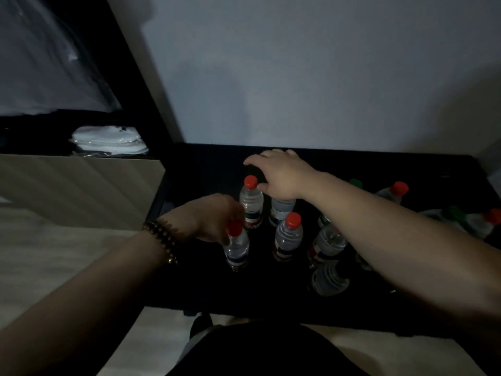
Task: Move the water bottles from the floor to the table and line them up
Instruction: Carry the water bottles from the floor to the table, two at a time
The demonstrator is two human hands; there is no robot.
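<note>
Several clear water bottles with red caps stand on a black table (271, 302) below a pale wall. My left hand (214, 217), with a bead bracelet on the wrist, grips the neck of the front-left bottle (236, 246). My right hand (280, 175) reaches over the back row with its fingers spread, and its palm covers the top of one bottle (282, 210). Upright beside that stands another red-capped bottle (251, 202). One more (288, 237) stands in the middle. My right forearm partly hides further bottles (328, 240).
More bottles, some with green caps, crowd the table's right side (393, 192). A wooden cabinet (76, 191) with folded white cloth (108, 141) on a shelf stands at the left. Pale floor (48, 261) lies at the left front of the table.
</note>
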